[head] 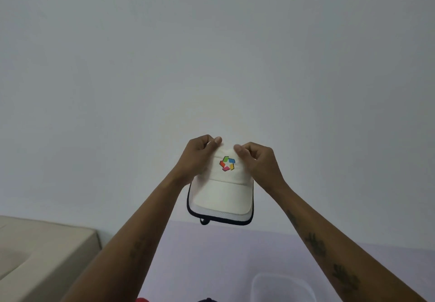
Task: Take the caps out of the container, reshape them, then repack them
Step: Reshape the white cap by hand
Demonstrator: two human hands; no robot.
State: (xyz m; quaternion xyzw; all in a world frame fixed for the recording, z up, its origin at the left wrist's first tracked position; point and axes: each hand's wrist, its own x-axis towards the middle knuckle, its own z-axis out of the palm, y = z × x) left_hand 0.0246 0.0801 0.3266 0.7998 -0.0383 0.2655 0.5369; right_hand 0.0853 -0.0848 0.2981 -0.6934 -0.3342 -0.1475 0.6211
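Cap: a white cap [222, 191] with a many-coloured emblem [227, 163] on the front panel is held up in the air before a plain pale wall [211, 54], brim hanging toward the wearer of the camera. A dark-edged layer shows under the brim; I cannot tell whether it is a second cap or a lining.
Left hand: the left hand [199, 158] pinches the top of the crown, thumb in front, fingers curled behind the fabric.
Right hand: the right hand [257, 160] pinches the crown just beside the left, thumb on the front panel.
Container: a clear plastic container [282, 287] lies low in the view, well below the cap, on a lilac surface [211, 254]; its contents are not visible.
Other things: a beige cushioned seat [42, 254] stands at the lower left.
Step in hand: looks like reshaping, with the crown being pulled out at the top.
How it handles: light; the crown seems soft and creasable, the brim stiffer.
Where to hold: probably the crown seams or brim edges, with gentle pulls rather than crushing the front panel.
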